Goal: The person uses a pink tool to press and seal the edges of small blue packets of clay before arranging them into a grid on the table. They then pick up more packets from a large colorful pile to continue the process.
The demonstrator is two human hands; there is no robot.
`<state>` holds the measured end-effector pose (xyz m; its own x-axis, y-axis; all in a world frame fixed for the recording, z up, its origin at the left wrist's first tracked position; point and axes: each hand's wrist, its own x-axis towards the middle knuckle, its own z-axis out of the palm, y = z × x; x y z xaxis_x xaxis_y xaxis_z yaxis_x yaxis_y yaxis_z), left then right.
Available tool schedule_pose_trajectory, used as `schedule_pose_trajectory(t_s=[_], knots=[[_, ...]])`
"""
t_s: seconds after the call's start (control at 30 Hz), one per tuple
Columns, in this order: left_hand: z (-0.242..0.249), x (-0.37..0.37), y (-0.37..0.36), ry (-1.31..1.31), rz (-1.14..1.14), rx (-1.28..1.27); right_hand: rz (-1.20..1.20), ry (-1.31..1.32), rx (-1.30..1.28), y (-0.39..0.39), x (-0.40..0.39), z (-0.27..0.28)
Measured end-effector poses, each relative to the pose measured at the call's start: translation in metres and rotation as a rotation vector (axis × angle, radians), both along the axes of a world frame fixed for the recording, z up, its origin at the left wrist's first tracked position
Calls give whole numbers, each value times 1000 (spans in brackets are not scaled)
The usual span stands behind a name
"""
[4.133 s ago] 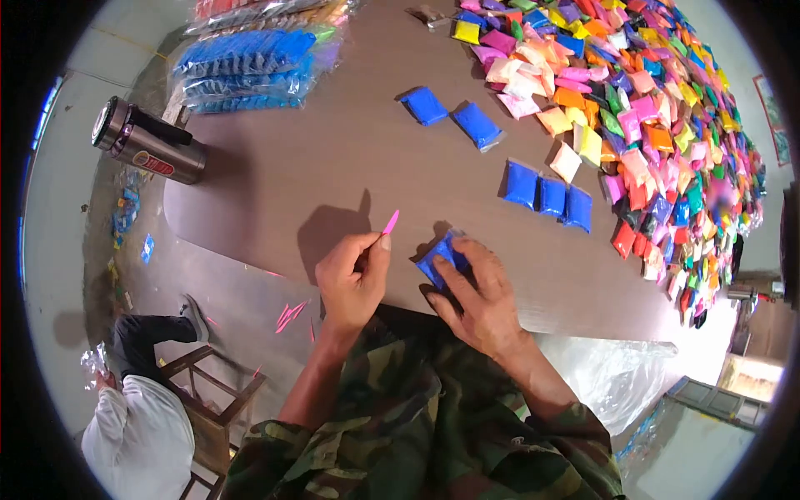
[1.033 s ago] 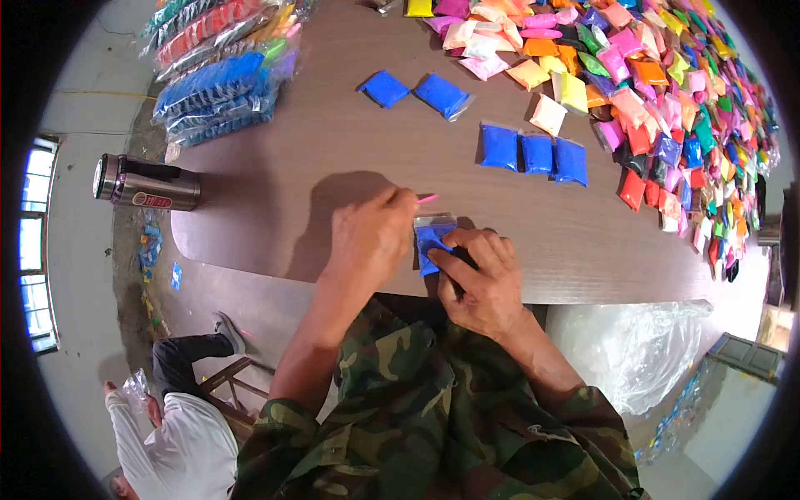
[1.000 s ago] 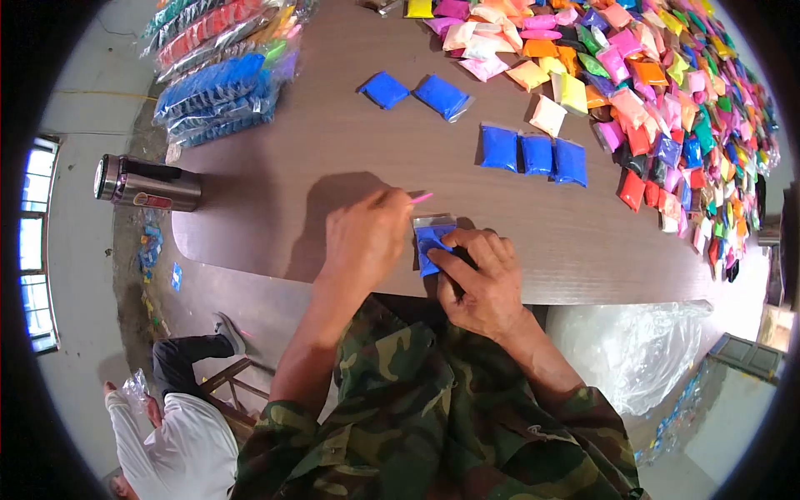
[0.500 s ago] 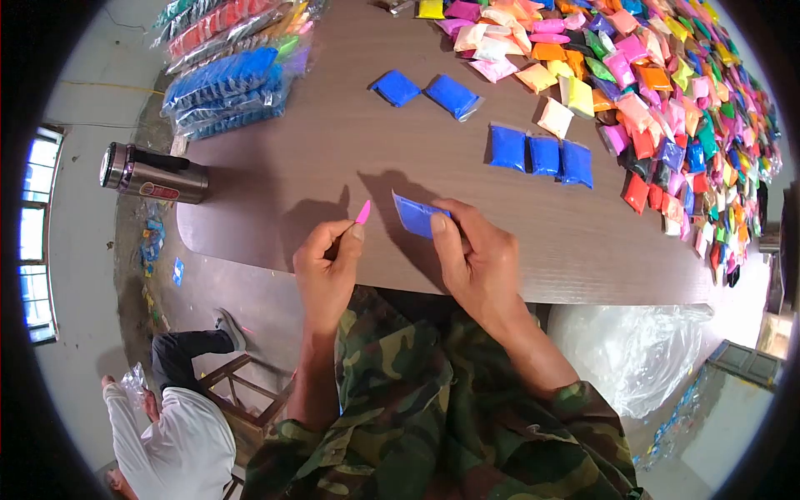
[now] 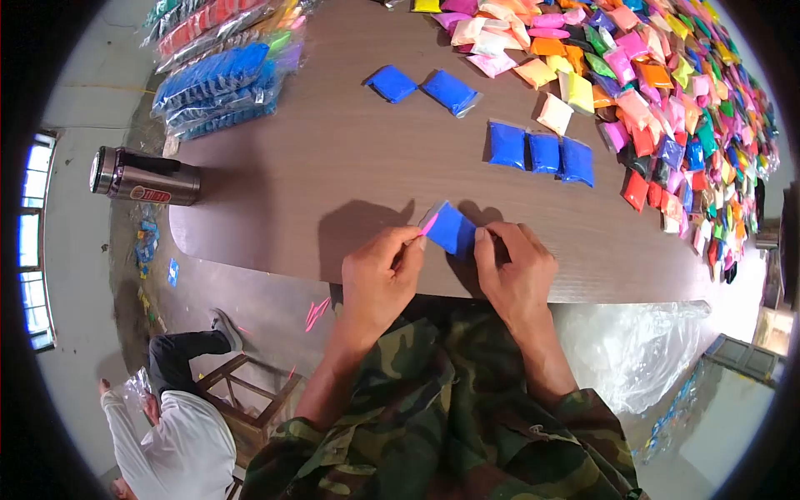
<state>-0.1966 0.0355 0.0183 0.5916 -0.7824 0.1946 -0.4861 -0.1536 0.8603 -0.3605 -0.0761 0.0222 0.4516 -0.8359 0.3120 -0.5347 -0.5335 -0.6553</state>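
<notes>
My left hand (image 5: 382, 279) is closed in a pinch on a small, bright pink pointed strip (image 5: 429, 224). The strip lies against the left edge of a small blue packet (image 5: 453, 231) with a clear margin. Thumb and fingers of my right hand (image 5: 517, 271) grip that packet by its right corner, just above the table. Beyond my hands, a row of three blue packets (image 5: 544, 154) lies on the tabletop. Two more blue packets, one at the left (image 5: 392, 84) and one beside it (image 5: 451, 92), lie farther back.
A big heap of colourful packets (image 5: 654, 77) covers the table's right side. Bagged stacks (image 5: 215, 83) stand at the back left, near a steel flask (image 5: 146, 177). Pink strips (image 5: 317, 314) lie beyond the front edge. A person in white (image 5: 187, 442) sits at lower left.
My left hand has moved right, bringing the pink strip from apart to against the blue packet's edge. My right hand has shifted slightly right and down, turning the packet.
</notes>
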Motion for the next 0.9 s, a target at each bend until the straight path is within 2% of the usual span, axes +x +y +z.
schedule_pose_trajectory(t_s=[0.13,0.27,0.3,0.4,0.5,0.7,0.8,0.9], knots=[[-5,1,-5,-193,-45,83,219,-57,-253,-5,-1,2],[-3,17,-11,-351,-32,193,304,-28,-207,-4,-2,-10],[-3,21,-13,-367,-25,220,300,-26,-222,-4,-1,-10],[4,21,-21,-312,-59,92,286,-23,-255,-4,-2,-12],[13,9,-24,-357,-180,80,279,-36,-249,-3,-3,-16],[9,33,-44,-545,-225,279,262,-48,-230,-1,-1,-9],[23,34,-45,-537,-222,216,257,-48,-243,-1,-1,-13],[23,21,-42,-434,-350,154,247,-50,-243,0,-1,-17]])
